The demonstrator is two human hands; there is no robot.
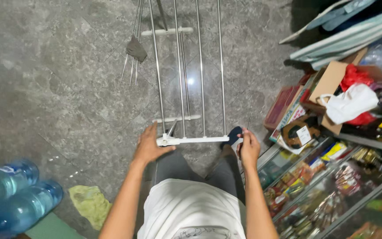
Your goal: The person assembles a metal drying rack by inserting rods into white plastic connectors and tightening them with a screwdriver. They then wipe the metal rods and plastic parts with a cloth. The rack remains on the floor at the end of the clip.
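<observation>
Right now, in the head view, I have my left hand [148,146] wrapped over the near left corner of the metal drying rack [190,75], fingers curled around the white plastic end bar [193,140]. My right hand [248,148] sits at the bar's right end, closed in a pinch on a thin dark rod [248,122] that sticks up just past my fingertips; what the rod is I cannot tell. The rack stretches away from me over the grey stone floor [58,88], its steel rails running toward the far edge of the view, with a small grey cloth [136,49] hanging on the far left wing.

My judgement on the risks: the rack is held only at its near end, so if my left grip slackens the frame could tip or fold and clatter onto the stone. The loose wing on the left may swing and shed the cloth. On my right, the cardboard box [330,84] and the crowded glass display case [332,194] stand close, so a sideways shift could knock the frame into them. The blue water bottles [16,190] lie well apart, at the near left.
</observation>
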